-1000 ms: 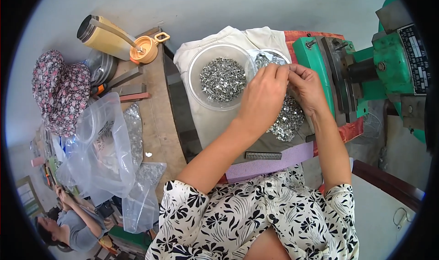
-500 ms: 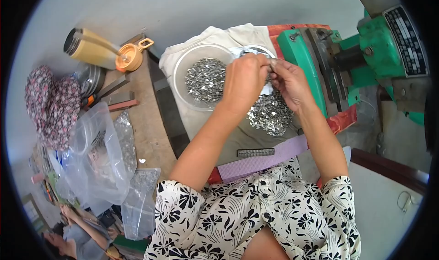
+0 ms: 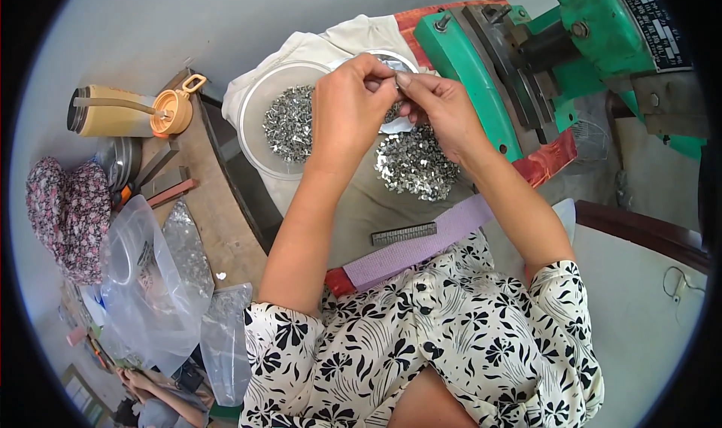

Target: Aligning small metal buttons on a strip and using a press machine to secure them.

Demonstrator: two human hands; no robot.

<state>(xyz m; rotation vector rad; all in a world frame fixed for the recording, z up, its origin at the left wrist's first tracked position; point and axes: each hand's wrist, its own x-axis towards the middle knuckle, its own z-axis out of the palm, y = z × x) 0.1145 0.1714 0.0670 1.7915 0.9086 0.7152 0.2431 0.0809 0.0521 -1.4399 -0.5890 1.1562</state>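
My left hand (image 3: 347,110) and my right hand (image 3: 445,116) meet at their fingertips above the cloth-covered work surface. Both are closed in a pinch; whatever sits between the fingers is too small to make out. Under my right hand lies a loose pile of small shiny metal pieces (image 3: 418,166). A round translucent tub (image 3: 252,131), beside my left hand, holds many more such pieces. Behind the fingers a second round container (image 3: 404,56) is partly hidden, with something pale and more bits in it.
A green bench press (image 3: 470,89) stands to the right. Closer to me lie a purple strip (image 3: 459,216) and a dark ridged bar (image 3: 404,234). On the wooden table (image 3: 229,240) at left are a yellow bottle (image 3: 116,112), plastic bags (image 3: 154,277) and metal bars. Another person's hands (image 3: 135,381) show lower left.
The whole view has turned and shifted, so the tub, pile and press sit farther left. My hands stay together at the fingertips, still pinched.
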